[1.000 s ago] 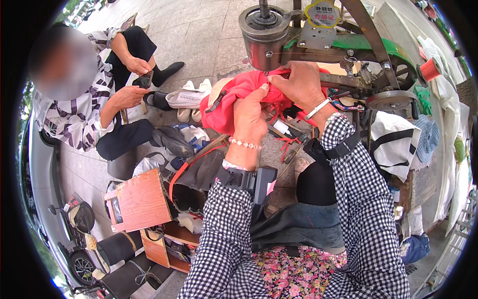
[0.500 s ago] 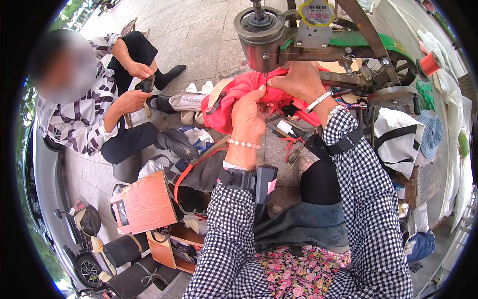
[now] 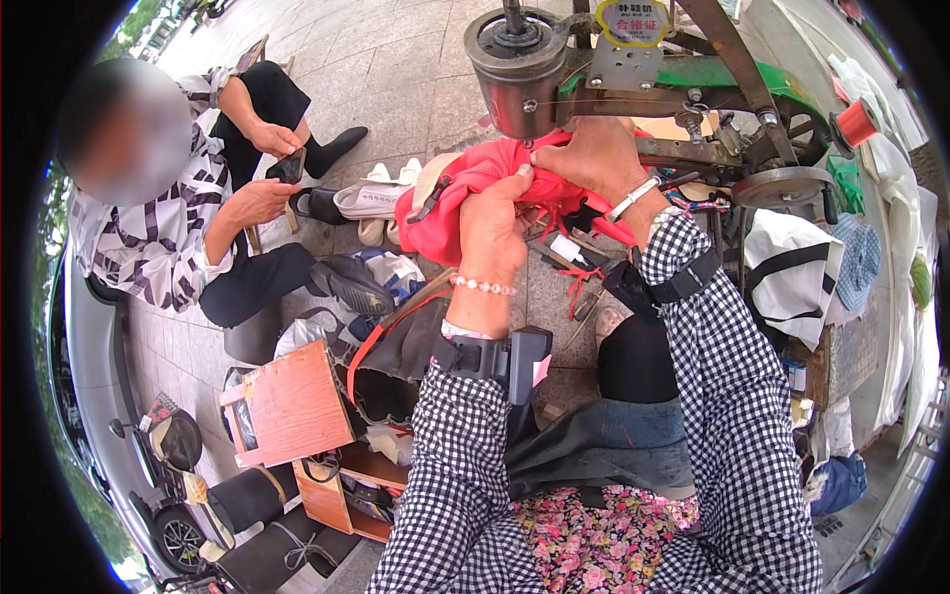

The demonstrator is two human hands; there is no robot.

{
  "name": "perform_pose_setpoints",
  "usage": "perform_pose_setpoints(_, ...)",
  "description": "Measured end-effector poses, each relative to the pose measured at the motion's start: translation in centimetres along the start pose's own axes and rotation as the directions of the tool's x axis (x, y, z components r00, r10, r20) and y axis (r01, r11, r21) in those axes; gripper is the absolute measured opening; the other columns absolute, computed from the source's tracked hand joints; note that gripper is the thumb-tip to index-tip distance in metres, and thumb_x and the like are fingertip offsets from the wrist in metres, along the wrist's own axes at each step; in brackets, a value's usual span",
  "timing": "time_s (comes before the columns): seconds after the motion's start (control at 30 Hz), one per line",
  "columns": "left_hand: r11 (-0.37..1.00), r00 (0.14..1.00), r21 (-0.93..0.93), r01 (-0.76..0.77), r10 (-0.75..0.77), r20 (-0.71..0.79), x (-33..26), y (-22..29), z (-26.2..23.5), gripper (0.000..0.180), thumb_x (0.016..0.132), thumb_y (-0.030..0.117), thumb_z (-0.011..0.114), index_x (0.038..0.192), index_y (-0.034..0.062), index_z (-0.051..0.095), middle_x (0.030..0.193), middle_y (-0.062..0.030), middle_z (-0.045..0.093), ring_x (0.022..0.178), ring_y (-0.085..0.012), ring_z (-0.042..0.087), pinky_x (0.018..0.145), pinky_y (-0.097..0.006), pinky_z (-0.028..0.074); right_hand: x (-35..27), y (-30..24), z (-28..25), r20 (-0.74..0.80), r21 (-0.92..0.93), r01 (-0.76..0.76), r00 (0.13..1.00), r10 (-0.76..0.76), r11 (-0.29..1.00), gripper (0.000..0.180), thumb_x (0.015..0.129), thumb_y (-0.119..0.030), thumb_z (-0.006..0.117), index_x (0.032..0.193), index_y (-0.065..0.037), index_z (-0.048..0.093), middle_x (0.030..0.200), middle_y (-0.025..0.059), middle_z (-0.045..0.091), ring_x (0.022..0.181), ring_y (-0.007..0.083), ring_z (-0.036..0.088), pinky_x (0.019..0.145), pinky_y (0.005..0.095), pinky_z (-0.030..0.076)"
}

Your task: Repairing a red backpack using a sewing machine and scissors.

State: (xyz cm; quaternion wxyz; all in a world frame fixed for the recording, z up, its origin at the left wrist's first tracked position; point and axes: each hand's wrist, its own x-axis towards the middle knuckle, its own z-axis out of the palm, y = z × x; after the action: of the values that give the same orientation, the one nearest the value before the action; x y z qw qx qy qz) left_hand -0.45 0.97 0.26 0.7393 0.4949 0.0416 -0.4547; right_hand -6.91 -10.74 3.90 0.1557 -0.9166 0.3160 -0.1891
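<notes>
Our left hand (image 3: 493, 226) and right hand (image 3: 599, 161) both pinch the red fabric bag (image 3: 427, 236), bunched just below the sewing machine head (image 3: 511, 91); we'd do well to draw the cloth flat and taut without crowding the mechanism.

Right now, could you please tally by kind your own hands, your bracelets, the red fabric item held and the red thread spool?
Hands: 2, left hand and right hand
Bracelets: 2, beaded bracelet and white bangle
Red fabric item: 1
Red thread spool: 1
Total: 6

Red bundle (image 3: 479, 174): matt cloth; cylinder (image 3: 515, 94): glossy metal.
</notes>
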Motion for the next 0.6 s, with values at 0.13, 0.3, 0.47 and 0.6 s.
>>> perform_pose_setpoints(0.13,0.994,0.998,-0.088,-0.058,0.056,-0.02,0.5,-1.1,0.7,0.009,0.074,0.007,0.058,0.083,0.0074,0.058,0.079,-0.0039,0.06,0.073,-0.0176,0.054,0.063,-0.032,0.041,-0.1,0.4,-0.5,0.035,0.082,0.013,0.999,-0.016,0.997,0.035,0.054,-0.037,0.063,0.074,-0.009,0.063,0.071,0.0117,0.061,0.071,0.0275,0.059,0.069,0.0369,0.042)
perform_pose_setpoints(0.3,0.963,0.992,-0.241,-0.122,0.127,0.004,1.5,-2.2,1.2,0.012,0.069,0.003,0.058,0.079,0.0081,0.056,0.078,-0.0025,0.06,0.073,-0.0168,0.056,0.064,-0.032,0.041,-1.9,2.9,-2.0,-0.025,0.345,0.2,0.979,-0.204,0.917,0.03,0.062,-0.029,0.064,0.08,-0.005,0.063,0.074,0.0125,0.062,0.074,0.0275,0.059,0.074,0.0377,0.042)
perform_pose_setpoints(0.47,0.96,0.998,-0.274,-0.056,0.049,-0.031,0.7,-1.2,0.1,0.012,0.069,0.004,0.059,0.079,0.0086,0.056,0.078,-0.0028,0.06,0.072,-0.0173,0.056,0.063,-0.032,0.042,-9.8,8.2,-7.3,-0.35,0.157,0.223,0.923,-0.157,0.962,0.022,0.066,-0.007,0.065,0.087,-0.004,0.061,0.09,0.0122,0.061,0.091,0.0242,0.056,0.08,0.0325,0.042)
perform_pose_setpoints(0.6,0.972,0.999,-0.235,0.006,-0.014,-0.033,0.3,-1.2,1.0,0.01,0.069,0.006,0.061,0.077,0.0092,0.057,0.076,-0.003,0.06,0.07,-0.0184,0.056,0.063,-0.031,0.042,-13.5,16.7,-13.0,-0.659,-0.304,-0.188,0.749,-0.064,0.934,0.032,0.066,-0.007,0.065,0.096,-0.003,0.057,0.096,0.0135,0.058,0.092,0.0277,0.054,0.081,0.0324,0.041)
